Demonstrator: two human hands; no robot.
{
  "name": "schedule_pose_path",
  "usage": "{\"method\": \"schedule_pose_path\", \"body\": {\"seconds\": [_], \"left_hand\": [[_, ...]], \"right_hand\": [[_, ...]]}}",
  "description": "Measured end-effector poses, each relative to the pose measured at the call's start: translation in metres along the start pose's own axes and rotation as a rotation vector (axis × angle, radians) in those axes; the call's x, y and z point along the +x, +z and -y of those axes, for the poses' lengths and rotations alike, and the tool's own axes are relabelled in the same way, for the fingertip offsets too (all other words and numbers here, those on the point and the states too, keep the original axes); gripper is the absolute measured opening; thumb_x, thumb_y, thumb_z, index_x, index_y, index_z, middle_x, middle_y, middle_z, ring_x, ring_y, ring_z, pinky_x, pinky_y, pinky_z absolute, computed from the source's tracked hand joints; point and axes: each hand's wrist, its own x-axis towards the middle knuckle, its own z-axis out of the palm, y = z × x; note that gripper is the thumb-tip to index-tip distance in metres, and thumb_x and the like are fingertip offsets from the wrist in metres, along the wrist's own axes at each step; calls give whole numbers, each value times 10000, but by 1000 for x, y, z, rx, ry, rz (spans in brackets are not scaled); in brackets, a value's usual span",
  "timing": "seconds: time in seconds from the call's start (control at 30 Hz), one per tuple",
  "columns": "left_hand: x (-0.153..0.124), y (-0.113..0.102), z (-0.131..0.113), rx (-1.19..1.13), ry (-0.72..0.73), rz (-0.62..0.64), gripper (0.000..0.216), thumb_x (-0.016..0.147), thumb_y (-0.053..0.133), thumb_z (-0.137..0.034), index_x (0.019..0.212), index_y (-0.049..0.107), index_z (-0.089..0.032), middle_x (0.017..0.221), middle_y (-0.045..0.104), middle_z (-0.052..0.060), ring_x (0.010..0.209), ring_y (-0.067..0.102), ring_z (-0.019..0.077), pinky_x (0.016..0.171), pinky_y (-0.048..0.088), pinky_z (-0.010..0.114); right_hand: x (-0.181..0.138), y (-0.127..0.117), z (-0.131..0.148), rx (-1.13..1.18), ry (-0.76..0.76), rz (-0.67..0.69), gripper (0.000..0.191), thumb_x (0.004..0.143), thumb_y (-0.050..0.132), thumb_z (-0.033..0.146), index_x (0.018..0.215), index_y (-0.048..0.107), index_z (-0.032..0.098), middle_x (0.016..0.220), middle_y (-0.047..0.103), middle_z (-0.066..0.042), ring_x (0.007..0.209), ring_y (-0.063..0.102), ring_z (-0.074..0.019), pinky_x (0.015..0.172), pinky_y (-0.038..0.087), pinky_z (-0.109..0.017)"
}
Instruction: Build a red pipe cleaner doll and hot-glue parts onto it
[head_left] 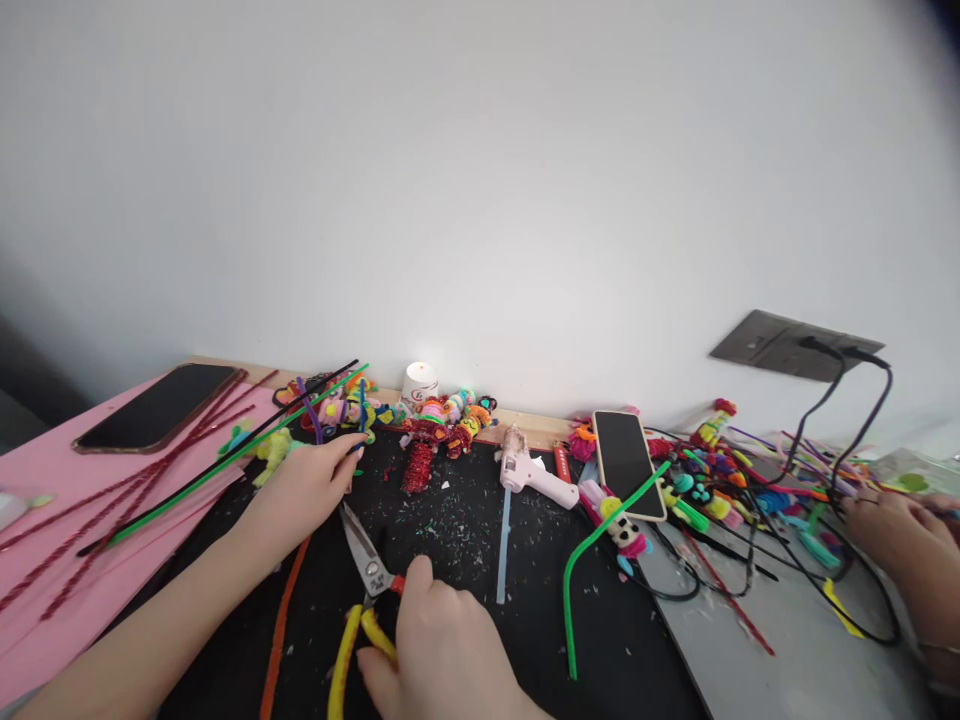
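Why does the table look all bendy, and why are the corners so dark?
Head view: the wide lens bows the table's back edge and darkens the corners; the wall glows brightest mid-frame; the right hand on the scissors sits close and slightly soft, the left hand sharper.

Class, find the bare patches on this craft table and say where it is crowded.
Bare: black mat between yellow-handled scissors and clear glue stick; also between that stick and bent green pipe cleaner. Crowded: among black cables, right.
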Motion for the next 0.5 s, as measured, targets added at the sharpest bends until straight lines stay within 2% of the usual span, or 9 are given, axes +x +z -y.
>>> {"method": "schedule_pose_path", "body": {"seconds": [0.1,0.13,0.2,0.27,0.33,0.43,0.5], "left_hand": [[-3,-4,-5,-27,5,-28,472,898,315,-370,1188,611,-144,715,721,56,675,670,234,643,459,292],[-4,-5,-6,-32,13,-39,466,898,318,-366,1185,611,-146,717,721,54,674,670,233,642,458,291],[-5,-6,-8,-36,35,-70,458,902,318,-362,1174,616,-145,714,719,53,667,667,231,638,456,293],[-7,-7,-10,-43,53,-103,445,908,321,-362,1155,625,-150,698,712,43,639,661,221,625,452,288],[-9,-8,-13,-65,73,-131,425,915,330,-356,1142,629,-156,673,703,25,605,651,200,612,452,272],[-14,-7,-21,-126,136,-134,385,926,351,-335,1114,635,-156,663,707,10,590,651,170,614,475,241],[-19,-3,-28,-155,217,-75,359,933,362,-313,1119,632,-167,807,748,32,682,685,167,662,504,232]], "right_hand": [[7,17,2,-70,15,-45,194,736,614,153,915,611,79,746,686,-186,621,687,-323,491,502,-336],[8,19,0,-63,-31,-88,127,744,587,134,864,612,99,736,682,-171,596,682,-303,469,481,-315],[8,13,-11,-5,-178,-251,92,768,556,129,842,609,137,754,672,-117,619,671,-248,500,469,-283],[8,-4,-29,83,-229,-327,107,774,551,115,833,623,167,816,663,-73,691,658,-196,576,472,-253],[10,-25,-53,125,-183,-391,147,767,559,93,842,646,185,900,648,-53,767,641,-170,665,467,-246],[17,-45,-86,65,-34,-417,160,761,562,76,814,673,179,894,635,-61,848,624,-198,748,445,-286],[24,-46,-100,47,-16,-387,164,741,572,60,791,678,175,893,636,-64,860,619,-206,759,437,-291]]}}
